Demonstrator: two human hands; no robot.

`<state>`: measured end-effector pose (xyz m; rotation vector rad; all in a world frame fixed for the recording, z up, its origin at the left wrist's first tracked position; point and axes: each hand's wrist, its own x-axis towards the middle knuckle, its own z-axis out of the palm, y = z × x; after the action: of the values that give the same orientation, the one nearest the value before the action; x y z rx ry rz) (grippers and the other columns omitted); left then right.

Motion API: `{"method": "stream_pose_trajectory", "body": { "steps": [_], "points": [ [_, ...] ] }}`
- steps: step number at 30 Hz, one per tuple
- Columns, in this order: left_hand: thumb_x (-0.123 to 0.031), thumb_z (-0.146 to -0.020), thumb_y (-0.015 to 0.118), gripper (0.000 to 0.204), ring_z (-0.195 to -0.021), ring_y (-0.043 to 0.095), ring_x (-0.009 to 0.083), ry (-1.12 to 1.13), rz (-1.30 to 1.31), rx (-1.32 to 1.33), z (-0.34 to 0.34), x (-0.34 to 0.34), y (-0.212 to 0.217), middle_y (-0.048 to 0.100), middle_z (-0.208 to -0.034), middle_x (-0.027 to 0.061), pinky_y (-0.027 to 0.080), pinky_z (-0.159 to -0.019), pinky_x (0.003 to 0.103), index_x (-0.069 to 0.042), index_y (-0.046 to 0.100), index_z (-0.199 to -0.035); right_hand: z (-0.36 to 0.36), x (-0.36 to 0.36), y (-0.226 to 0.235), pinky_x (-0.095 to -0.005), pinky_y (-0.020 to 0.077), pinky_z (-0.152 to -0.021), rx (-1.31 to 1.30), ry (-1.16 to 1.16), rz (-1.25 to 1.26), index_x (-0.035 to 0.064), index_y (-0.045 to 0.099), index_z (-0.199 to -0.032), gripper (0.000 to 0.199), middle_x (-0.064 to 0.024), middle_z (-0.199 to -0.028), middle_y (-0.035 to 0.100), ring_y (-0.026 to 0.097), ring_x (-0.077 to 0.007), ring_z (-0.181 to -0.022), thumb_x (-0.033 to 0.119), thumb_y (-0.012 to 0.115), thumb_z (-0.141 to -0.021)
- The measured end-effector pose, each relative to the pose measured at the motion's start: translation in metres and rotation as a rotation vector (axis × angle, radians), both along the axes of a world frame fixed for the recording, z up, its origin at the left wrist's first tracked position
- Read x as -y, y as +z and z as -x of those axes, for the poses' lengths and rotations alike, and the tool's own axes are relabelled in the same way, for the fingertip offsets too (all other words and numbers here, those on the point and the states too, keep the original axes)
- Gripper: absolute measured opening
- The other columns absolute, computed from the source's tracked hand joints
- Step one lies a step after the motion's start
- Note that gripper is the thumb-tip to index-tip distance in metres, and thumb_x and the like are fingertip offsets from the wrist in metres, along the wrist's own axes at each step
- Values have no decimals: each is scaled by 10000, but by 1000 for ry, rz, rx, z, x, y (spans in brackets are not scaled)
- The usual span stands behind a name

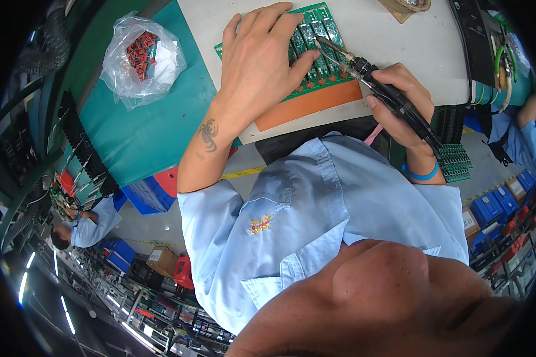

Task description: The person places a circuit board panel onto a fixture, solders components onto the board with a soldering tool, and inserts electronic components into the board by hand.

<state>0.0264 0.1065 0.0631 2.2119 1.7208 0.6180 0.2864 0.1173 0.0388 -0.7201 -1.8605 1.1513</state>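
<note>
My left hand (257,66) rests on a green panel of circuit boards (323,27), its fingers spread toward the far edge and its thumb lying over the middle. Part of the panel is hidden beneath this hand. In my right hand (406,101) is a black soldering iron (394,98), gripped like a pen from the right side. A thin metal tube runs beside its tip, and both point at the panel close to my left thumb. Reddish-brown parts line the panel's near edge, above a flat orange strip (312,107).
A clear plastic bag (171,59) with small red components (142,53) sits on the green mat (119,137) at left. More green circuit boards (455,163) lie below my right wrist. Green-handled pliers (499,58) are at far right. Other people work on both sides.
</note>
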Motion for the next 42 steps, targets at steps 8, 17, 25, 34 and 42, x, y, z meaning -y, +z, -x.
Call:
{"method": "stream_pose_trajectory", "body": {
  "steps": [8,17,25,34,42],
  "points": [
    [-223,-823,733,479,-1183,533,338,20,22,1,-1,2,9,565,-1338,193,365,-1070,433,3,590,-1221,-2,2,-1,-274,461,-670,-24,-18,-9,-43,670,-1123,422,-137,-936,674,576,-200,-741,-81,723,-706],
    [-235,-831,729,498,-1192,535,343,18,40,1,3,3,10,567,-1338,196,369,-1071,440,0,574,-1242,-5,6,10,-279,469,-675,-43,15,-56,-44,656,-1137,423,-160,-941,661,584,-213,-745,-77,719,-720],
    [-239,-840,725,499,-1187,545,337,16,73,-65,6,5,25,583,-1315,190,389,-1061,430,0,570,-1250,1,5,6,-279,471,-676,-43,27,-31,-44,663,-1122,415,-149,-946,670,587,-209,-748,-74,726,-713],
    [-236,-845,724,495,-1178,554,333,39,123,-134,4,5,35,593,-1293,185,403,-1050,412,1,568,-1251,6,2,2,-275,472,-677,-6,34,-2,-37,681,-1098,397,-135,-948,687,589,-202,-748,-74,730,-706],
    [-241,-841,727,497,-1184,548,331,34,88,-100,7,5,30,588,-1295,179,402,-1047,415,-8,569,-1250,9,3,4,-275,468,-670,24,29,-16,-36,681,-1102,401,-138,-939,684,582,-203,-737,-75,730,-706]
  ]
}}
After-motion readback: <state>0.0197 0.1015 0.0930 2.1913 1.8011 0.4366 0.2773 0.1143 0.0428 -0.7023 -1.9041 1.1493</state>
